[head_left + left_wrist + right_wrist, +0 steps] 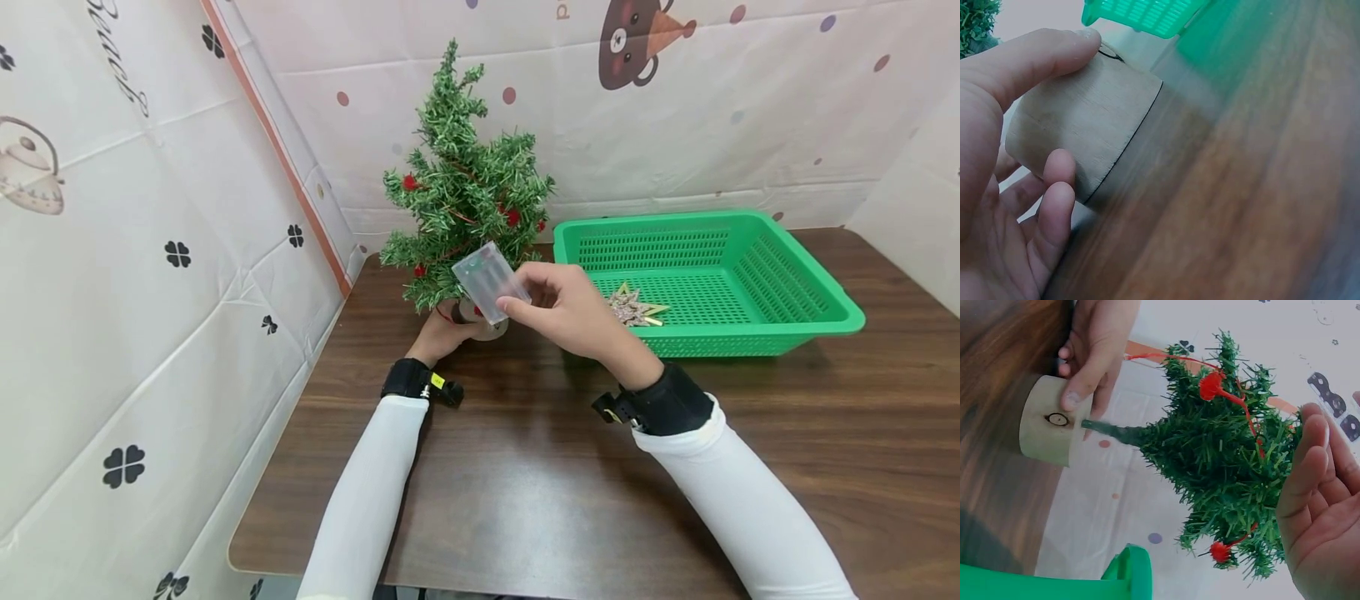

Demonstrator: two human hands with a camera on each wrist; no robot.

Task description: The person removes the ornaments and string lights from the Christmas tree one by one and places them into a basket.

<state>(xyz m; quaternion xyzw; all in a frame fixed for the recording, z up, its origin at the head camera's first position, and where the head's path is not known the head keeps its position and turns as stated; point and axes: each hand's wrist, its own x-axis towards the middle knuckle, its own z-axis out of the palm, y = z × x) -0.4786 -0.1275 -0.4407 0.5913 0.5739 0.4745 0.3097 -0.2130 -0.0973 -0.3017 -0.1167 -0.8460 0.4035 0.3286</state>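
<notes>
A small artificial Christmas tree [468,183] stands upright on the table, with a round wooden base [1094,119]. My left hand [438,335] grips that base, thumb laid on top and fingers around its side. My right hand [570,312] pinches a clear plastic battery box [487,279] between thumb and fingers, held tilted in front of the lower branches. In the right wrist view the box is hidden behind the fingers. A red wire [1172,356] with red flower-like ornaments [1211,385] winds through the branches and reaches down toward the left hand.
Right of the tree stands a green plastic basket [750,333]. Glittery star ornaments [633,308] lie in its near left corner. A printed cloth [675,150] hangs behind the brown wooden table [525,483] and along its left side.
</notes>
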